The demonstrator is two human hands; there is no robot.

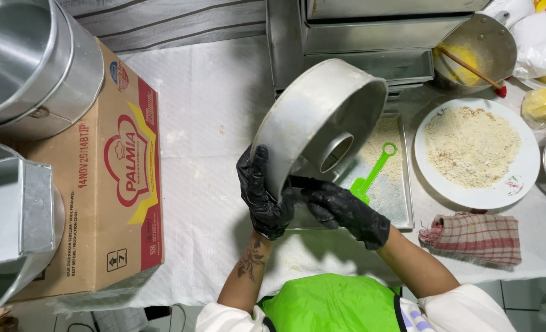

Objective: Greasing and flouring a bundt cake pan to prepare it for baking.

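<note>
Both black-gloved hands hold 1 metal ring cake pan (313, 114) tilted on edge above the crumb-dusted tray (402, 212); the left hand (262, 195) curls shut round its lower rim; the right hand (345, 212) reaches inside, fingers loosely bent.

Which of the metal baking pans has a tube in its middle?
The round pan held up by both gloved hands, left hand and right hand. The stacked pans at left show no tube.

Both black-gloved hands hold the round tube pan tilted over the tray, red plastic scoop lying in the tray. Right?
Not quite: the head view shows the plastic scoop is green, not red. Both gloved hands, left and right, hold the tube pan tilted over the tray.
</note>
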